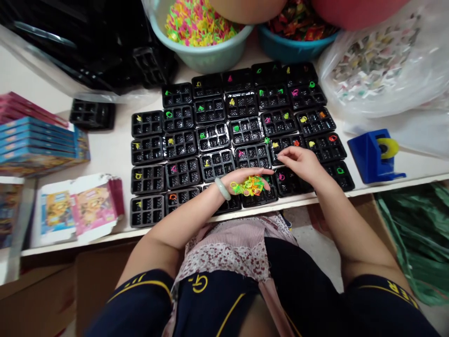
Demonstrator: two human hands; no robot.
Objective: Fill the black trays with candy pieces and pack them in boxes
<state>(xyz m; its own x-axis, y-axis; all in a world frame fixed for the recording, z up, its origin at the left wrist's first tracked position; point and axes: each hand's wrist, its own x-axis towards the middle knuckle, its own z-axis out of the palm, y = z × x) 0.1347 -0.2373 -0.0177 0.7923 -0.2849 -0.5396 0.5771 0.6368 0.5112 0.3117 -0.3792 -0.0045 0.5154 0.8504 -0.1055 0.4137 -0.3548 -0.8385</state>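
My left hand (pixel 245 180) lies palm up over the front trays, cupping a heap of small neon plastic rings (pixel 249 186). A pale green bangle sits on that wrist. My right hand (pixel 298 161) hovers just right of it, fingers pinched together above a black tray holding a pink ring (pixel 281 176); what the fingertips hold is too small to make out. Several black compartment trays (pixel 213 136) cover the white table (pixel 108 150) in rows, most with one coloured ring in a cell.
A pale green basin (pixel 206 54) of neon rings and a blue basin (pixel 291 49) stand at the back. A blue tape dispenser (pixel 375 154) sits right, a clear bag of printed pieces (pixel 382 65) behind it. Stacked boxes (pixel 38 140) and flat cartons (pixel 77 206) lie left.
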